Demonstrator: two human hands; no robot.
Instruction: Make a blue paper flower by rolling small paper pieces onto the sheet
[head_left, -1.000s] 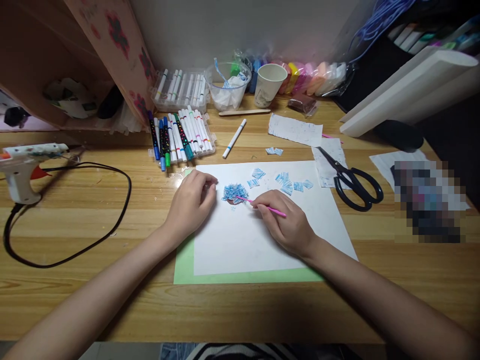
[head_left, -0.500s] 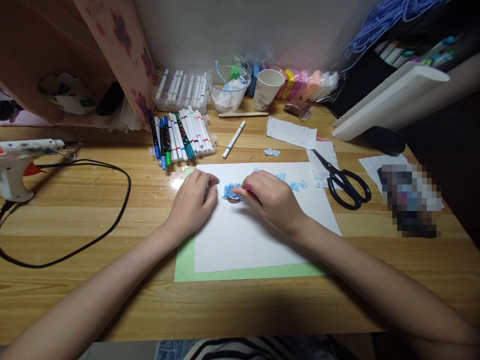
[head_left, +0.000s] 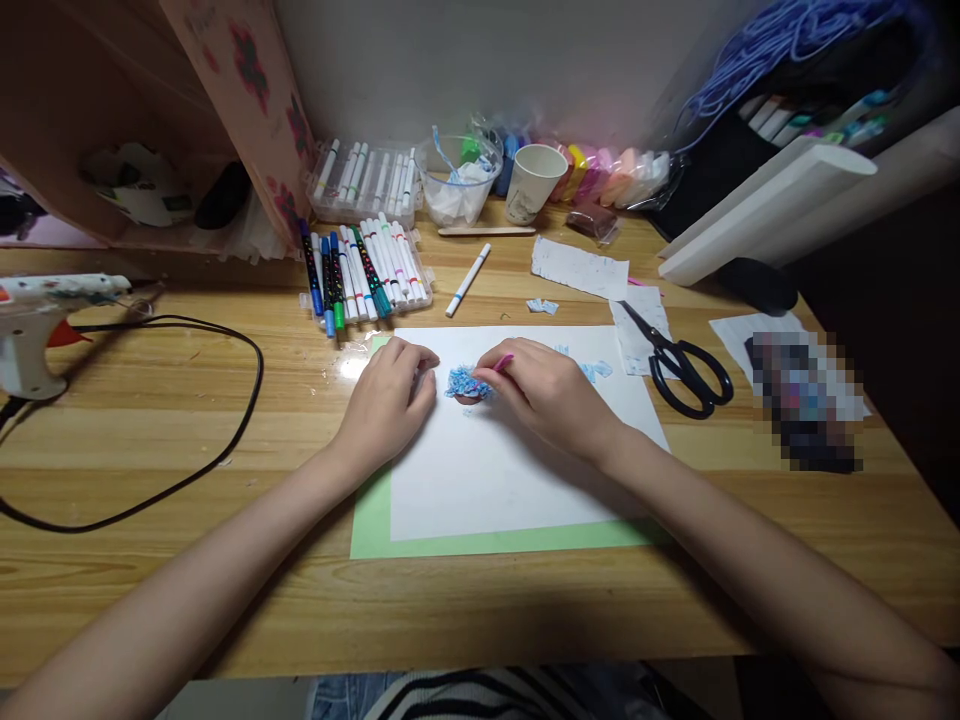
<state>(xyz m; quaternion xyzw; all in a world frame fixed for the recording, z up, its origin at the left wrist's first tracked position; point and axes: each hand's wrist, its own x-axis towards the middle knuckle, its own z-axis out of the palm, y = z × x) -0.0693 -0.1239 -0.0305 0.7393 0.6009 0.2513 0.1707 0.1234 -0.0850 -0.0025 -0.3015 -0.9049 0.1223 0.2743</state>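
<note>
"What does the right hand [head_left: 551, 395] hold?"

"It pinches a slim pink tool [head_left: 505, 362] against a ruffled blue-and-white clump [head_left: 465, 381] with a brown rounded base [head_left: 469, 399], lying on a rectangular white sheet [head_left: 487, 480]."

"And the left hand [head_left: 394, 395]?"

"Loosely curled, half spread, it rests at the sheet's left edge on the wooden desk [head_left: 450, 610]."

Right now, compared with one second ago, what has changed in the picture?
The right hand has moved left and slightly away from the person, closer to the blue clump; it now covers some loose blue pieces. The pink tool has tilted, its rear end swung up. Nothing was visibly taken or released. The left hand still rests on the white paper; the scissors stayed.
</note>
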